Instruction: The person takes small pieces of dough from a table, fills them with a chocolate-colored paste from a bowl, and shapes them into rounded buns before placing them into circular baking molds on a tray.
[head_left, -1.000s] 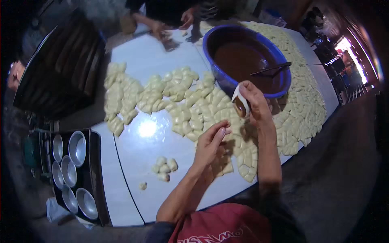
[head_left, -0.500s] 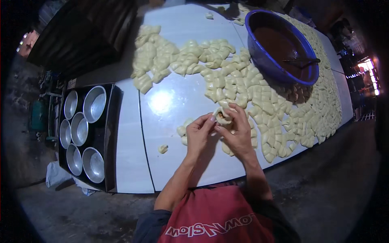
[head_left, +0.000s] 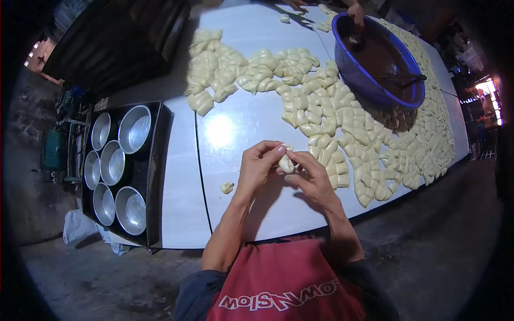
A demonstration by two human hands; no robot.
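A small pale piece of dough (head_left: 287,163) is pinched between my two hands, above the white table (head_left: 179,203). My left hand (head_left: 257,165) is closed, its thumb and fingers on the upper end of the dough. From the other side my right hand (head_left: 313,181) grips it with thumb and forefinger. The edges look folded together, and no filling shows. A lone dough lump (head_left: 227,188) lies left of my left forearm. Beyond and to the right of my hands, many pale dough pieces (head_left: 342,115) sit packed side by side.
A blue basin (head_left: 348,69) of brown filling, with a dark-handled utensil (head_left: 412,80), stands at the back right. Another person's hand (head_left: 356,16) reaches into it. At the left, a dark tray (head_left: 152,176) holds several round metal pans (head_left: 131,211). A small dough piece (head_left: 285,18) lies at the far edge.
The dough in my hands was open with dark filling showing; now it is folded over. Another person's hand has come over the basin. The view has shifted slightly.
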